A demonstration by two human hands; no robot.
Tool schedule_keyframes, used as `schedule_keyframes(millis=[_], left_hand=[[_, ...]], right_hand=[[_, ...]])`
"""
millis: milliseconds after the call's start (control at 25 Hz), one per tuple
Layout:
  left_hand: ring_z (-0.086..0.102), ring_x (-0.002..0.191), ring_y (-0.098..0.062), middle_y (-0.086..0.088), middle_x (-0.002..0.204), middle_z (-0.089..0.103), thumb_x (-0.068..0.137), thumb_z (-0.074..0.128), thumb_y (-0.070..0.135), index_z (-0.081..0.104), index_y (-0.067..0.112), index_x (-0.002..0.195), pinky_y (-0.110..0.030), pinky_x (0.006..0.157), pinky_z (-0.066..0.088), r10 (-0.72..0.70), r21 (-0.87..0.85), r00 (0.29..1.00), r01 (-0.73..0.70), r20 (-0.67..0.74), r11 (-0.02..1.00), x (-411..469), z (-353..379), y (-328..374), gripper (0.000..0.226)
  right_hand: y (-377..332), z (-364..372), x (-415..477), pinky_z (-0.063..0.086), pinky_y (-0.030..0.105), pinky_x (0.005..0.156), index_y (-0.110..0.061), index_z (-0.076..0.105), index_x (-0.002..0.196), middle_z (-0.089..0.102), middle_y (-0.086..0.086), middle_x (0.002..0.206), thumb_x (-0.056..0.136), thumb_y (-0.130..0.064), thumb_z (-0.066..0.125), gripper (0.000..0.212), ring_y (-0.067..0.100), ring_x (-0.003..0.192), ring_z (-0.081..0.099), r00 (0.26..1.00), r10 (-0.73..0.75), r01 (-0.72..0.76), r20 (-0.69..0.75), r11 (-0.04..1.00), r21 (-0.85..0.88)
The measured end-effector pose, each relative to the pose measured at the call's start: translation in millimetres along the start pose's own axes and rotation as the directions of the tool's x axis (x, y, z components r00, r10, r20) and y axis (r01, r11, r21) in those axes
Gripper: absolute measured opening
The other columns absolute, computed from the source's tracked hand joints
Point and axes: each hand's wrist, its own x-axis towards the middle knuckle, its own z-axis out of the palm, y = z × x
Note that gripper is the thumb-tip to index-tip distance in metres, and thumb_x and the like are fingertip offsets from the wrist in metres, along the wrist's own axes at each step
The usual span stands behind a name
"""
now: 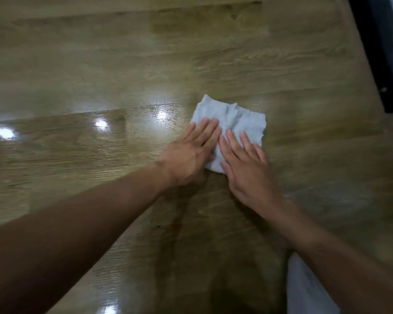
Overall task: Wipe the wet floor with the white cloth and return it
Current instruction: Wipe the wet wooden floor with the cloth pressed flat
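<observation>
White cloth: near part hidden under both hands; picture blurred. It lies flat on the glossy floor, right of centre, roughly square, one corner pointing far-left. Left hand and right hand press it, fingers straight.

A soft, crumpled white cloth with frayed edges is seen pressed flat on a wood-grain plank floor, which is shown glossy and wet with bright reflections at left, duller and more matt at right.
</observation>
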Motion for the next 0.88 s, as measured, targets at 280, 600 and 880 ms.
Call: schedule_keyframes(millis=[280,600,880], left_hand=[[0.000,0.148,-0.035,-0.022,0.159,0.000,0.102,0.033,0.019,0.005,-0.003,0.151,-0.049,0.119,0.008,-0.284,-0.031,0.959,0.284,0.002,0.958,71,-41,-107,0.060],[0.007,0.148,-0.034,-0.019,0.158,0.012,0.103,0.028,0.027,0.019,-0.001,0.150,-0.048,0.120,0.013,-0.301,-0.190,0.945,0.274,-0.131,0.943,-97,21,8,0.056],[-0.006,0.148,-0.032,-0.016,0.160,-0.006,0.103,0.025,0.026,-0.002,0.002,0.152,-0.052,0.119,0.002,-0.643,-0.113,0.765,0.641,0.023,0.759,-82,3,-46,0.061]], right_hand=[[-10,-38,175,0.002,0.046,0.118,-0.023,0.003,0.155,-0.004,-0.002,0.163,0.104,-0.033,0.024,0.056,0.025,0.149,-0.005,0.998,-0.054,0.051,0.039,0.996,0.069],[-61,22,-12,0.018,0.045,0.118,-0.015,0.035,0.148,0.031,0.001,0.156,0.102,-0.027,0.032,0.048,0.025,0.147,0.019,0.975,-0.189,0.200,-0.115,0.976,0.089],[-109,5,78,0.003,0.043,0.120,-0.020,0.014,0.154,0.010,-0.005,0.162,0.103,-0.032,0.026,0.054,0.021,0.150,0.002,0.961,-0.272,0.275,-0.047,0.957,0.091]])
